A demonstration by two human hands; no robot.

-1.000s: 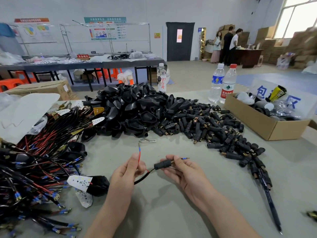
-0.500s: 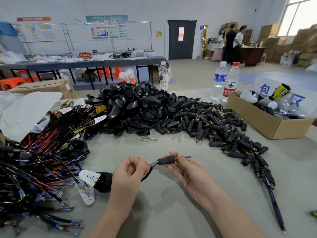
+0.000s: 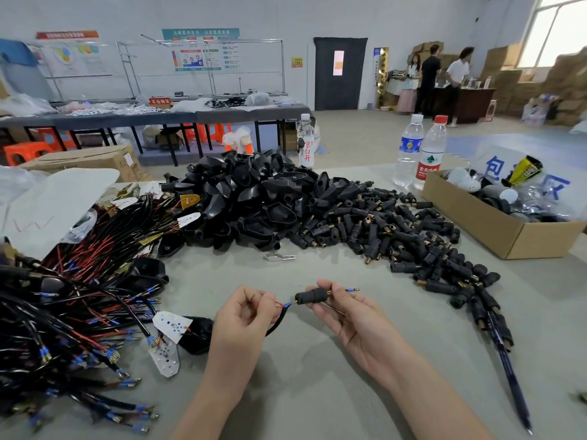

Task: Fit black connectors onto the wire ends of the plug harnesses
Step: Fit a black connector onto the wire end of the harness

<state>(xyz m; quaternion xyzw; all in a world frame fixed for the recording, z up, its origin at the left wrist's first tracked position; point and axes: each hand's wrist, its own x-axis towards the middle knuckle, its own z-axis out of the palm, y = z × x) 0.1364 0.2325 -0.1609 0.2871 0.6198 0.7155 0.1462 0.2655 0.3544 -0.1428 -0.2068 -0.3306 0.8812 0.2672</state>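
My right hand (image 3: 351, 315) pinches a black connector (image 3: 309, 295) just above the grey table. A blue-tipped wire end (image 3: 352, 290) sticks out of its right side. My left hand (image 3: 246, 315) pinches the red wire (image 3: 278, 304) whose blue tip sits at the connector's left opening. The harness's black cable (image 3: 277, 323) loops down to its black plug (image 3: 197, 335) with a white board. A pile of loose connectors (image 3: 397, 236) lies to the right, a heap of harnesses (image 3: 70, 296) to the left.
Black plug housings (image 3: 254, 198) are heaped at the table's middle back. A cardboard box (image 3: 495, 227) stands at the right with two water bottles (image 3: 419, 150) behind it. A dark rod (image 3: 508, 369) lies at the right front. A metal clip (image 3: 279, 256) lies ahead of my hands.
My left hand bent the red wire down from upright and brought its blue tip to the connector's left opening. Both hands drew closer together.
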